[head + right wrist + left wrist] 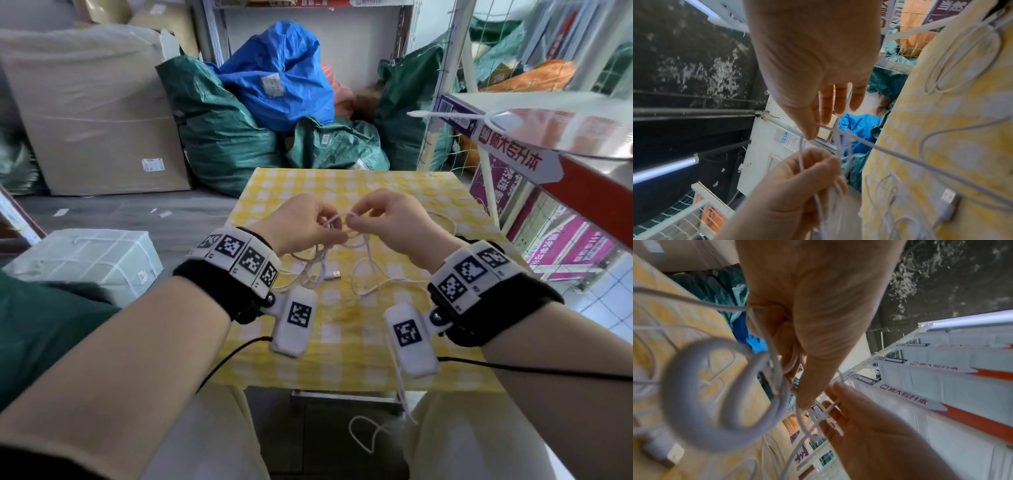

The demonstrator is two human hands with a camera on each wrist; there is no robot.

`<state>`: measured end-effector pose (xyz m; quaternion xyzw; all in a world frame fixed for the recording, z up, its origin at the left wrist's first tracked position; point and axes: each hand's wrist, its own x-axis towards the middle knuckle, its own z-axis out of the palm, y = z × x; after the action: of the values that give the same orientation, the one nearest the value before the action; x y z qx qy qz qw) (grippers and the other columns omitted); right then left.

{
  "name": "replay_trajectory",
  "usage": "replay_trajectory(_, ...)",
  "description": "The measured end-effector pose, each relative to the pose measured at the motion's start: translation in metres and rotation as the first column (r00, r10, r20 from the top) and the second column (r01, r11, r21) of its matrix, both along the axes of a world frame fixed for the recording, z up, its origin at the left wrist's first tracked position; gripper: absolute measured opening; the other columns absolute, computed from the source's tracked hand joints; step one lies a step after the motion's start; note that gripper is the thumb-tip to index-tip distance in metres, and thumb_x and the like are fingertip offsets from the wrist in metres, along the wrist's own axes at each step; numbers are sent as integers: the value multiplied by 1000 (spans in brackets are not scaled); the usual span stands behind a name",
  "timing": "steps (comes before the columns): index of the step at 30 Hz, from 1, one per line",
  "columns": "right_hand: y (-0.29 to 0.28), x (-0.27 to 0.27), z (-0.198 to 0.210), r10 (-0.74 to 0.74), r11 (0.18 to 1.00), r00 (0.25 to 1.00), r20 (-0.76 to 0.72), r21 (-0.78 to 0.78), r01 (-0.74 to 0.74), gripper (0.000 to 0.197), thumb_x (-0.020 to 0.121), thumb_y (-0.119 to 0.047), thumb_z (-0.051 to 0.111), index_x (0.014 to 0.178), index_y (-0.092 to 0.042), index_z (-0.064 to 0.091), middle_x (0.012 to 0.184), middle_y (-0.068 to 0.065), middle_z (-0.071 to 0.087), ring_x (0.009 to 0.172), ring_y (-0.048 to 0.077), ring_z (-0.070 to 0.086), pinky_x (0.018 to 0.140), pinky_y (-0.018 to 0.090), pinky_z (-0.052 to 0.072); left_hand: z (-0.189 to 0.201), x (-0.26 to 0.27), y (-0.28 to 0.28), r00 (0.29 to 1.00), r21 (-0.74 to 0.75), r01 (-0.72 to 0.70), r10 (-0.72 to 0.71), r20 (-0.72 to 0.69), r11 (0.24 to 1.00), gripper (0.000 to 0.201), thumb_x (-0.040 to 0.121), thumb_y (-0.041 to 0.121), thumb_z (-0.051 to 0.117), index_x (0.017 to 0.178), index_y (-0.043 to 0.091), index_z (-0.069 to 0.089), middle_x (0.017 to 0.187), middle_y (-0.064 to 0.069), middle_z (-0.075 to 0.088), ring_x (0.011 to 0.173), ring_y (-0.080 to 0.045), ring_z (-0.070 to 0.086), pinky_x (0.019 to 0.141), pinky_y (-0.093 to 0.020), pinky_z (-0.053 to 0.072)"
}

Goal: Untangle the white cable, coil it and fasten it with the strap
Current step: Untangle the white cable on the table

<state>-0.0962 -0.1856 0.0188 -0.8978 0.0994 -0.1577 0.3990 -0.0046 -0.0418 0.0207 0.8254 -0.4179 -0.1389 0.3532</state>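
The white cable (342, 216) is a loose tangle over the yellow checked table (342, 370). My left hand (329, 224) grips a bunch of its strands in curled fingers (777, 331), just above the cloth. My right hand (354, 219) is close beside it, thumb and forefinger pinching one strand (813, 129) of the same knot. More loops lie on the cloth below my hands, with the USB plug (334, 275) (947, 203) flat on the table. One end of the cable hangs over the near table edge (363, 435) between my knees. I cannot make out a strap on the cable.
Green and blue sacks (274, 75) and a large cardboard box (96, 113) stand on the floor behind the table. A metal shelf rack (548, 130) juts in close on the right, with a white strip (445, 116) lying on it. A wrapped parcel (89, 260) sits at the left.
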Motion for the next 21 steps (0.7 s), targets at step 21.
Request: replay_trajectory(21, -47, -8, 23, -395, 804, 865, -307, -571, 165, 19, 76, -40, 71, 81, -23, 63, 88, -3, 63, 81, 16, 58, 66, 29, 46, 14, 42, 32, 901, 235, -312, 208, 381, 921, 9, 82, 14, 65, 89, 9, 68, 88, -3, 60, 85, -23, 55, 68, -26, 36)
